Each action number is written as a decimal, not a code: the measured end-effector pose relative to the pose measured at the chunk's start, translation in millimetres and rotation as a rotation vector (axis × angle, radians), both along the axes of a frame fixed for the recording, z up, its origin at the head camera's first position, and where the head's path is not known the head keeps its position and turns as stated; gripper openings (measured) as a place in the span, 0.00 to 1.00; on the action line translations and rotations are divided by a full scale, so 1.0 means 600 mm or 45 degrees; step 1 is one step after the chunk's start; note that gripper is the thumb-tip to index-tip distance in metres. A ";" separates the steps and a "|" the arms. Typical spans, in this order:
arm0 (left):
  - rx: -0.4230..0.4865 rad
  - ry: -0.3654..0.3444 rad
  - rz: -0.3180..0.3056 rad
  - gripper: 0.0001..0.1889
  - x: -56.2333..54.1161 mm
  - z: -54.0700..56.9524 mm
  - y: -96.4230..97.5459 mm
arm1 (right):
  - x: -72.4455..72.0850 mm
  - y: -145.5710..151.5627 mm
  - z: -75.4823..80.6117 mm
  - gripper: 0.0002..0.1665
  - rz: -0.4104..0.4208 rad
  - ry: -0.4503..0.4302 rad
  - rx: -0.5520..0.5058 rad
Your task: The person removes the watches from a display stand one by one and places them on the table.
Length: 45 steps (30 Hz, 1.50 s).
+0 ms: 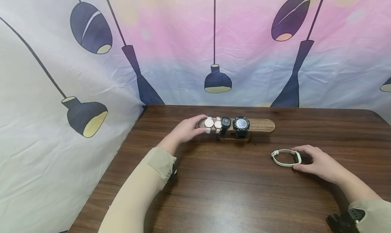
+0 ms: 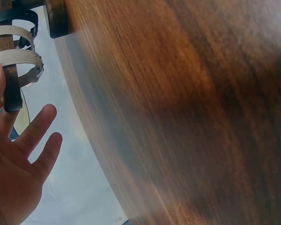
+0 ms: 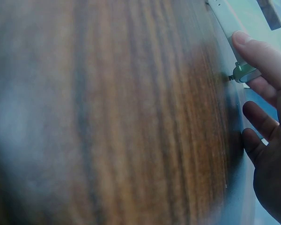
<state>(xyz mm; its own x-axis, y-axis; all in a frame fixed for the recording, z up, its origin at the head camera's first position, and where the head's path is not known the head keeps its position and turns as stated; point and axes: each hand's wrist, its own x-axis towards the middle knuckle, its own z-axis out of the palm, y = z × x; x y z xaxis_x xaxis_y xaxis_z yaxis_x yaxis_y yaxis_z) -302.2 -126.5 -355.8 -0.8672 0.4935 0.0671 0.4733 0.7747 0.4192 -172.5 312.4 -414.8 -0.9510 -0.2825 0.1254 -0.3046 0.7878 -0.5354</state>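
Observation:
A wooden watch stand (image 1: 262, 125) with a rounded horizontal bar stands near the back of the table. At the bar's left end, my left hand (image 1: 184, 129) pinches a white-strapped watch (image 1: 209, 123) between thumb and fingers. In the left wrist view the thumb lies by its pale strap (image 2: 16, 57), with two fingers stretched away. Beside it on the bar sit another white watch (image 1: 218, 124), a black square-faced watch (image 1: 225, 122) and a bulky black digital watch (image 1: 241, 123). On the right, my right hand (image 1: 322, 162) holds a pale green watch (image 1: 283, 164) by its case, the strap forming a loop.
The dark wooden table (image 1: 232, 195) has its left edge running diagonally beside my left arm. Behind it hangs a cloth backdrop (image 1: 183, 56) printed with lamps. A black wrist device (image 1: 346, 221) is strapped at the right sleeve.

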 end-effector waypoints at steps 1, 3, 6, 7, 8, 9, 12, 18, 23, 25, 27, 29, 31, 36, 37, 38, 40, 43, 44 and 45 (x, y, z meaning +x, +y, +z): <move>0.001 0.001 0.000 0.28 0.000 0.000 0.000 | 0.000 0.000 0.000 0.34 -0.001 0.000 -0.001; -0.003 0.005 0.000 0.28 -0.001 0.000 0.000 | 0.000 0.000 0.000 0.34 -0.003 0.000 0.000; -0.004 0.011 0.001 0.28 -0.001 -0.001 0.000 | 0.000 0.001 -0.001 0.35 -0.006 0.003 0.003; -0.003 0.011 0.001 0.28 -0.001 -0.002 0.000 | 0.000 0.001 -0.001 0.35 -0.006 0.003 0.005; -0.001 0.011 0.001 0.28 -0.001 -0.002 0.000 | -0.001 0.001 -0.002 0.35 -0.006 0.004 0.007; 0.001 0.009 0.003 0.28 -0.001 -0.002 0.000 | -0.001 0.001 -0.002 0.35 -0.006 0.003 0.006; 0.005 0.006 0.007 0.28 -0.001 -0.002 0.000 | -0.001 0.000 -0.001 0.34 -0.006 0.005 0.008; 0.006 0.012 0.003 0.28 -0.003 -0.003 0.000 | -0.001 -0.001 0.000 0.34 -0.003 0.011 0.020; 0.006 0.012 0.002 0.28 -0.004 -0.004 0.000 | -0.001 0.000 -0.001 0.34 0.001 0.019 0.019; 0.005 0.011 0.002 0.28 -0.005 -0.005 0.000 | -0.001 -0.001 -0.002 0.33 -0.002 0.025 0.024; 0.006 0.010 0.004 0.28 -0.004 -0.005 0.000 | -0.001 -0.001 -0.003 0.33 -0.002 0.036 0.024; 0.006 0.006 0.007 0.28 -0.004 -0.004 0.000 | -0.002 -0.002 -0.004 0.32 -0.006 0.047 0.025; 0.005 0.004 0.010 0.28 -0.003 -0.003 0.000 | -0.002 -0.002 -0.005 0.32 -0.001 0.048 0.023; -0.001 0.001 0.013 0.28 -0.002 -0.002 0.000 | -0.003 -0.001 -0.003 0.34 0.035 0.030 0.014; -0.003 0.001 0.014 0.28 -0.002 -0.002 0.000 | -0.003 -0.001 -0.002 0.35 0.039 0.024 0.014; -0.003 0.000 0.016 0.28 -0.002 -0.002 0.000 | -0.003 -0.002 -0.002 0.36 0.037 0.022 0.019; -0.004 0.002 0.016 0.28 -0.002 -0.002 0.000 | -0.003 -0.002 -0.001 0.37 0.041 0.022 0.023; -0.007 0.005 0.011 0.28 -0.002 -0.001 0.001 | -0.002 -0.001 0.000 0.37 0.023 0.030 0.028; -0.008 0.004 0.010 0.28 -0.002 -0.001 0.001 | -0.002 0.000 0.000 0.37 0.018 0.034 0.027; -0.009 0.002 0.009 0.28 -0.002 -0.001 0.001 | -0.002 0.001 0.001 0.37 0.024 0.033 0.017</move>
